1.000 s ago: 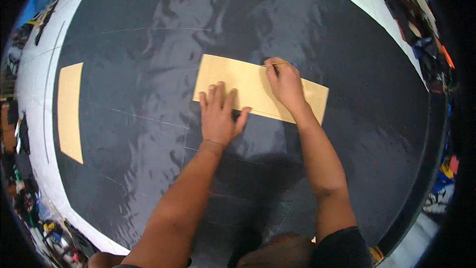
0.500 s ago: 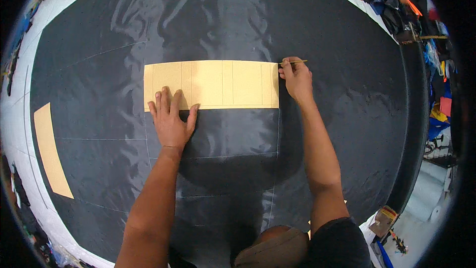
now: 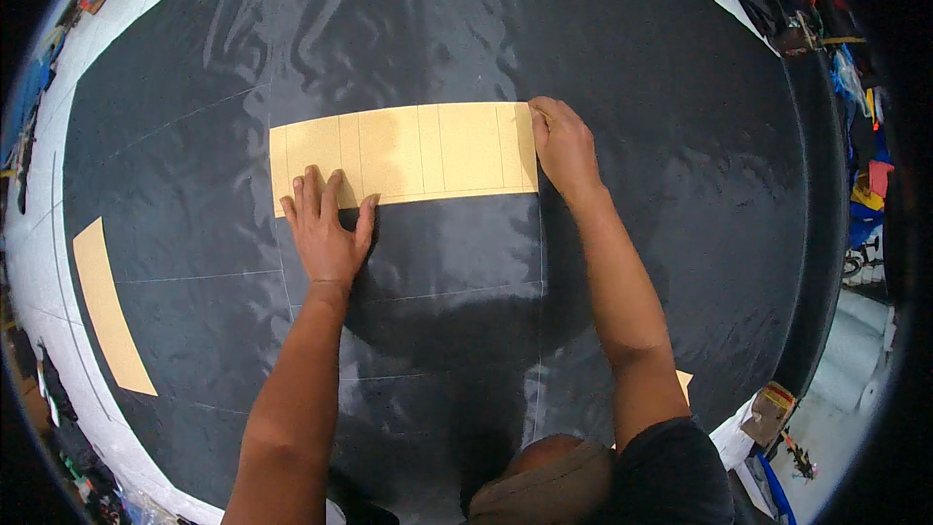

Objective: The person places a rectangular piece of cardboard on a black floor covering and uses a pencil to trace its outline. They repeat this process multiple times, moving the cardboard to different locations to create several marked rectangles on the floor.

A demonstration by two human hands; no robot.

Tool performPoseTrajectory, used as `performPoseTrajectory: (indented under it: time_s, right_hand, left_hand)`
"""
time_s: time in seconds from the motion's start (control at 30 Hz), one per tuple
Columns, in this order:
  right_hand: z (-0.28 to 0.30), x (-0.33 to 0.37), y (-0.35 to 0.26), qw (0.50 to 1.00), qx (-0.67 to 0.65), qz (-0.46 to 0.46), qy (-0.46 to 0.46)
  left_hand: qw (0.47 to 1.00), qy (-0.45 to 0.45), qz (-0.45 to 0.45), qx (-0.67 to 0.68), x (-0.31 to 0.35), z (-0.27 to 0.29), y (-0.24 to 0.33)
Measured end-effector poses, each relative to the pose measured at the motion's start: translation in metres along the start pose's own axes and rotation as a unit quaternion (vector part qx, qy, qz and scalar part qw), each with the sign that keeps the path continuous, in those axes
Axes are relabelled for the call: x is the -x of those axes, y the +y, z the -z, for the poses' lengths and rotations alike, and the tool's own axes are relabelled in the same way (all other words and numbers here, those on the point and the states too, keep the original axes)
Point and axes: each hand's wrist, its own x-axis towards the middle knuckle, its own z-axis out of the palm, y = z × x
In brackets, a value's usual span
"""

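A pale tan rectangular card template (image 3: pixel 398 151), ruled with several thin crosswise lines, lies flat on a wide black sheet (image 3: pixel 680 194). My left hand (image 3: pixel 326 241) presses on its lower left part, fingers spread and palm off the near edge. At the template's far right corner is my right hand (image 3: pixel 568 148), its fingers pinched around a thin yellowish marking stick (image 3: pixel 546 115). The fingers mostly hide the stick, and its tip cannot be made out. Thin pale lines on the sheet run down from the template's lower corners and across below it.
A narrow tan card strip (image 3: pixel 112 306) lies on the sheet at the left. Another tan piece (image 3: pixel 685 385) shows partly behind my right arm. The sheet's thick rolled edge (image 3: pixel 816 233) runs along the right, with cluttered coloured scraps (image 3: pixel 865 194) beyond. White table surface (image 3: pixel 44 233) borders the left.
My right hand has turned, and the stick that pointed out to the right is now mostly covered by the fingers. My left hand stays on the template. The whole view has shifted and tilted slightly.
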Motion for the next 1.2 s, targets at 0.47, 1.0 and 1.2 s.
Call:
performPoseTrajectory:
  time_s: [0.47,1.0,1.2]
  right_hand:
    - [0.055,0.086,-0.005,0.992,-0.074,-0.096,0.045]
    - [0.019,0.075,0.025,0.99,0.065,-0.111,0.052]
    - [0.028,0.077,0.038,0.987,0.071,-0.142,0.01]
  left_hand:
    - [1.0,0.009,-0.016,-0.01,-0.001,-0.003,-0.006]
    - [0.923,-0.338,0.178,0.056,-0.065,0.029,0.045]
    - [0.902,-0.423,-0.082,-0.027,-0.151,0.132,0.057]
